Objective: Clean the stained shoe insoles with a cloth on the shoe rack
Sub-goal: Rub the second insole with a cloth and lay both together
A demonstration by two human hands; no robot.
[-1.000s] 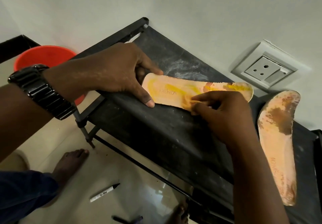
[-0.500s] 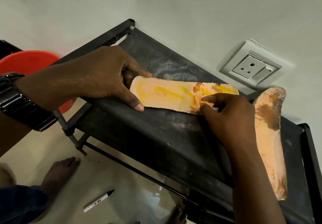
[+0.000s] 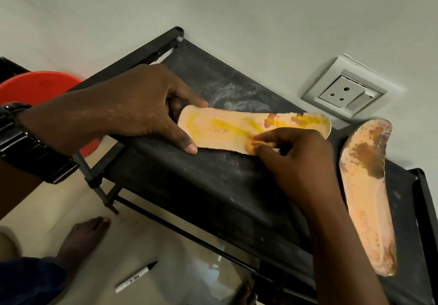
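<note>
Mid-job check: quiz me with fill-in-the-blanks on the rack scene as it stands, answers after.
The right hand pinches the cloth against the insole printed ____.
The left hand grips that insole's left end, its wrist wearing a black ____.
On the shoe rack, the second insole lies to the first's ____.
The marker lies on the ____.
Missing: FASHION; watch; right; floor.

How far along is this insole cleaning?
Nothing looks finished yet. In hand: the left hand grips the heel end of the first insole on the shoe rack, while the right hand pinches a small cloth against its middle. Yellow streaks and brown patches show on it. Left: the rest of that insole, then the second insole, lying untouched with a large brown stain.
</note>
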